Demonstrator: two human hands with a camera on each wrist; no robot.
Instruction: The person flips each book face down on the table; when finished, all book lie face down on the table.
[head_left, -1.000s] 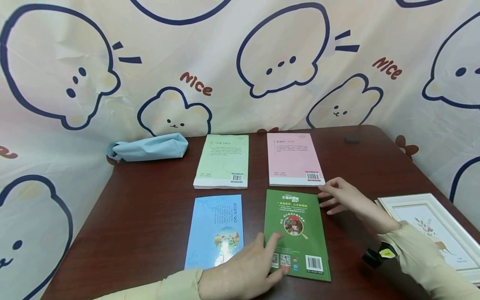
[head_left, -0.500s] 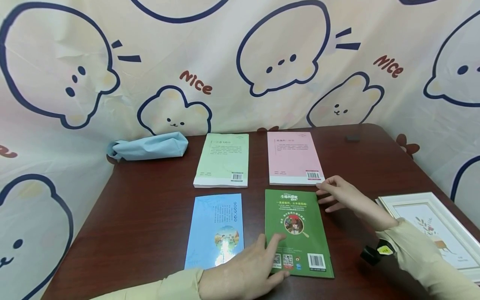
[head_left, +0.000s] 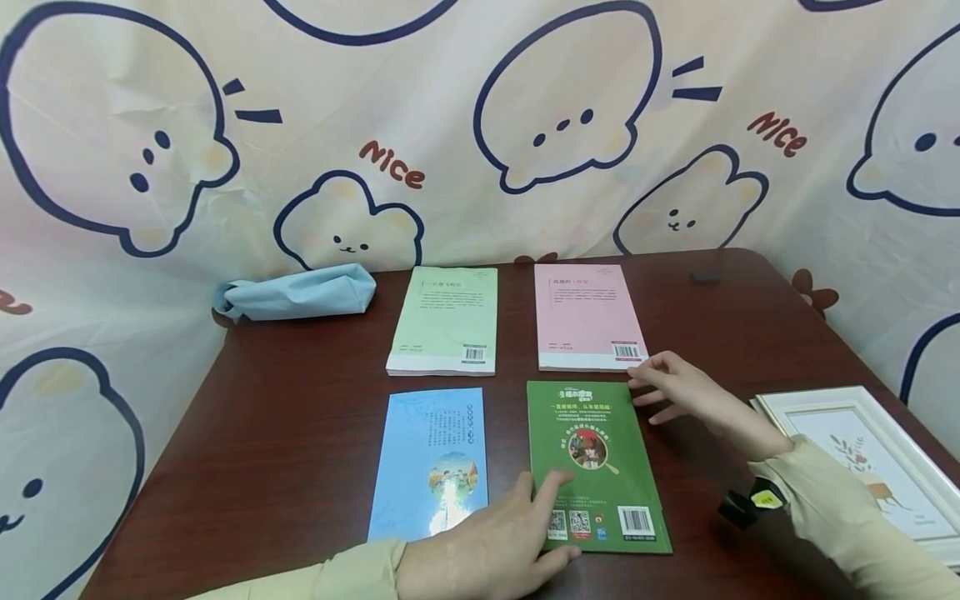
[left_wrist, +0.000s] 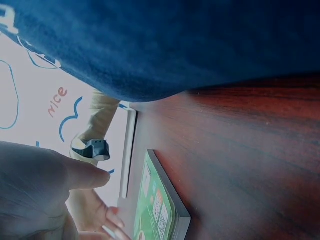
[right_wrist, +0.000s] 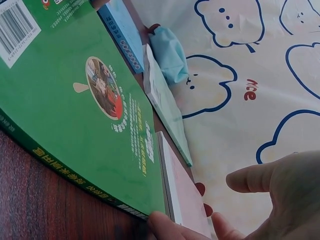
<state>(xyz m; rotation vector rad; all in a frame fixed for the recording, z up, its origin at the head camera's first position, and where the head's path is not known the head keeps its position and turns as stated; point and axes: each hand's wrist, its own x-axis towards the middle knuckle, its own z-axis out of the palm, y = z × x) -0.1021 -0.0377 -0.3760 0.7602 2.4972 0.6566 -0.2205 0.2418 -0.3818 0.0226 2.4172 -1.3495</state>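
A dark green book [head_left: 600, 492] lies back cover up at the near middle of the table. My left hand [head_left: 487, 533] is at its lower left edge, fingers loosely extended over the cover. Whether the left fingertips press the cover is hard to tell. In the head view my right hand [head_left: 690, 392] has its fingertips at the book's upper right corner. One fingertip touches the corner of the green book [right_wrist: 65, 115] in the right wrist view. Beside it lies a blue book [head_left: 427, 458], partly behind the left hand. Pale green [head_left: 446, 321] and pink [head_left: 588, 321] books lie behind.
A white picture frame [head_left: 862, 467] lies at the right, partly under the right sleeve. Toward the back left is a light blue cloth bundle [head_left: 300, 296]. A small dark block [head_left: 705, 278] sits far right. A patterned curtain [head_left: 450, 100] surrounds the table [head_left: 262, 450].
The green book has turned slightly, its lower end shifting right and its top edge a little left. My right hand has moved slightly left with it; the left hand has barely moved.
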